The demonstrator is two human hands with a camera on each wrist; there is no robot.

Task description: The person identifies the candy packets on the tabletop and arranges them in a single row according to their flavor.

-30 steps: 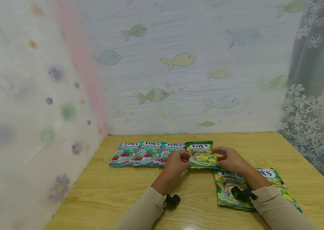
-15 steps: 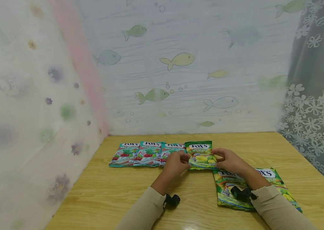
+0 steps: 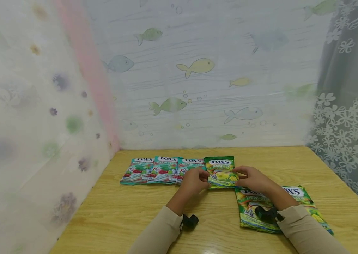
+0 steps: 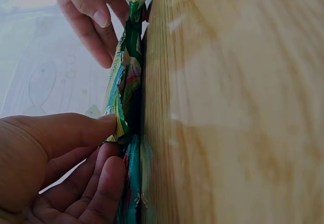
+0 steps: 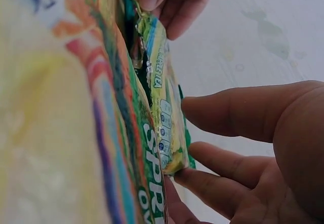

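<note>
While we are looking down from the head view, a green Fox's packet (image 3: 221, 173) is lying on the worktop (image 3: 147, 211), at the right end of a row of three teal packets (image 3: 165, 170). Left hand (image 3: 194, 181) and right hand (image 3: 253, 179) are flanking it. More green packets (image 3: 249, 210) are lying nearer us, beneath the right forearm.

Left wrist view: we are seeing the left grip narrow, thumb and fingers pinching the packet's edge, a teal packet sitting just beside.

Right wrist view: we are finding the right grip fairly wide, straight thumb and fingers touching the opposite edge.
</note>
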